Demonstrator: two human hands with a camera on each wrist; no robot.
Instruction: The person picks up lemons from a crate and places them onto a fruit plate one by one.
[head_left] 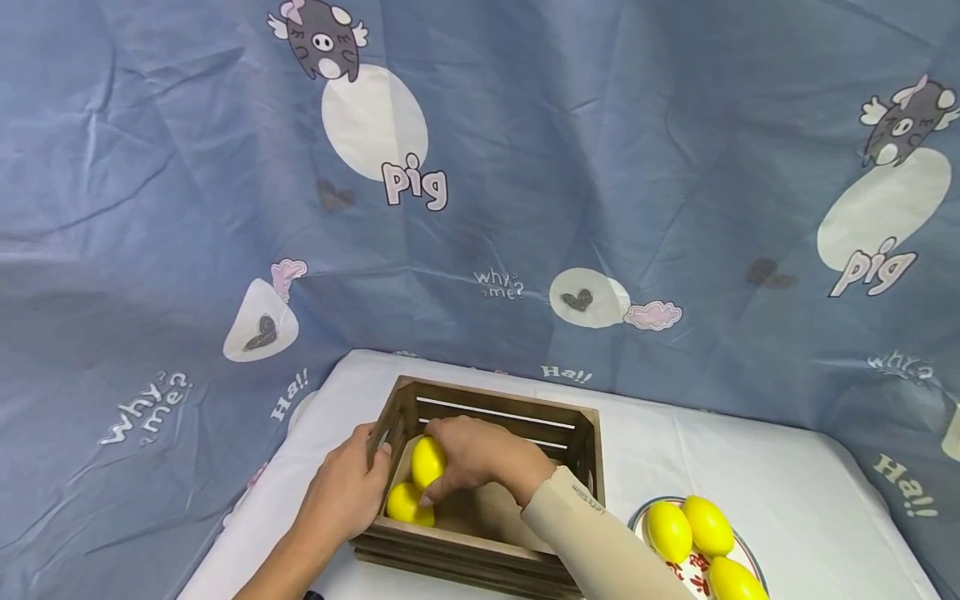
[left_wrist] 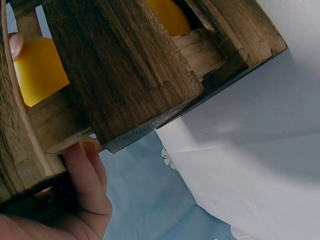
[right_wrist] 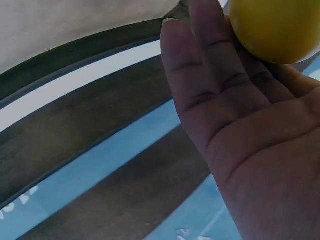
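Note:
A brown slatted wooden crate (head_left: 465,552) stands on the white-covered table in the head view. My left hand (head_left: 348,483) grips its left wall, and the left wrist view has the fingers (left_wrist: 87,182) curled around a slat. Inside the crate's left end, my right hand (head_left: 480,454) holds a yellow lemon (head_left: 428,463) between thumb and fingers. A second lemon (head_left: 408,505) lies in the front left corner, right below the held one. Close up in the right wrist view, the held lemon (right_wrist: 277,30) rests at the fingers, its far side out of frame.
To the right of the crate is a patterned plate (head_left: 750,557) with three lemons, one of them a lemon (head_left: 670,532) at its left. Behind the table (head_left: 720,450) hangs a blue printed curtain (head_left: 480,233), which also runs along the left side.

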